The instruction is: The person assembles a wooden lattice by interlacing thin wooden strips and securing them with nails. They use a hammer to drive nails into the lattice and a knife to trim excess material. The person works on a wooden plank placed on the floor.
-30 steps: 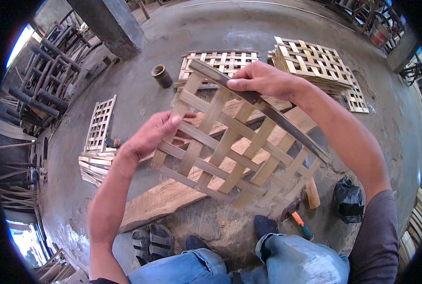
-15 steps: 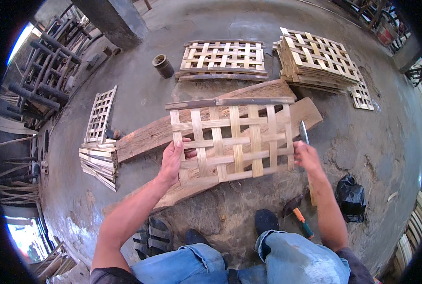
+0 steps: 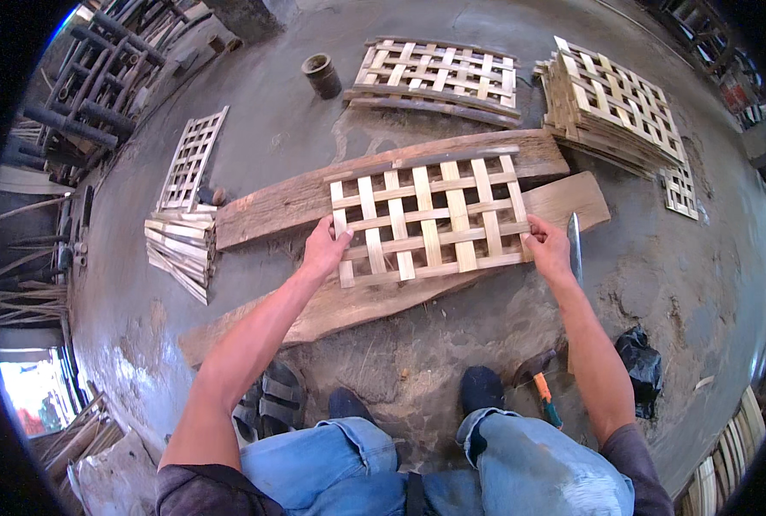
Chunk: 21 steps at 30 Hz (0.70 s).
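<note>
Between my two hands is a woven bamboo panel (image 3: 428,215), an open lattice of pale flat strips with a darker bamboo strip along its far edge. My left hand (image 3: 325,247) grips its left edge, thumb on top. At the right edge my right hand (image 3: 546,245) pinches the panel with thumb and fingers. The panel is over two rough wooden planks (image 3: 581,199) on the floor. A long blade (image 3: 575,245) shows just beyond my right hand; my wrist and forearm hide part of the tool.
Lattice panels lie in a far stack (image 3: 439,73) and a taller right stack (image 3: 615,107). Loose strips (image 3: 176,249) and a small lattice (image 3: 195,159) lie left. A bamboo cup (image 3: 322,76) stands beyond. Near my feet are a hammer (image 3: 542,387), a black plastic bag (image 3: 639,370) and sandals (image 3: 279,400).
The panel has gone farther from me and sits flatter over the planks, with both hands still on its side edges. My view has also shifted a little.
</note>
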{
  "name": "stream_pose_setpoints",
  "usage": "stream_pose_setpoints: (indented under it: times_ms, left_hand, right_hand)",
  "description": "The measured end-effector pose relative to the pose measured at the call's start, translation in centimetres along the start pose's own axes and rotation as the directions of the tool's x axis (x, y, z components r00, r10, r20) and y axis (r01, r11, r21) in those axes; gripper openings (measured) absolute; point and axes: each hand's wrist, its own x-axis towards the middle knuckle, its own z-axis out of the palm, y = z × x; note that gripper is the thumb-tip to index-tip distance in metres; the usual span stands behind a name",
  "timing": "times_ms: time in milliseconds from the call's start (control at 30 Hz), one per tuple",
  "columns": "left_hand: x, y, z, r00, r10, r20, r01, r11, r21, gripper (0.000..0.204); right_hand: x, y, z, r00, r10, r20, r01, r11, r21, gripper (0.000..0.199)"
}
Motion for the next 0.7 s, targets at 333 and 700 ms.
stream_pose_setpoints:
  times_ms: [333,700]
  left_hand:
    - [-2.4,-2.1,-12.6,0.969,0.206,0.137,-0.247,0.828,0.504,0.024]
    - [-6.1,-21.1,-25.6,0.959,-0.037,-0.28,0.204,0.775,0.598,0.015]
  right_hand:
    - [-8.1,-0.1,-0.1,0.983,-0.165,-0.076,0.149,0.973,-0.177,0.025]
    - [-26.0,4.1,6.9,0.986,-0.12,0.116,0.15,0.942,-0.3,0.01]
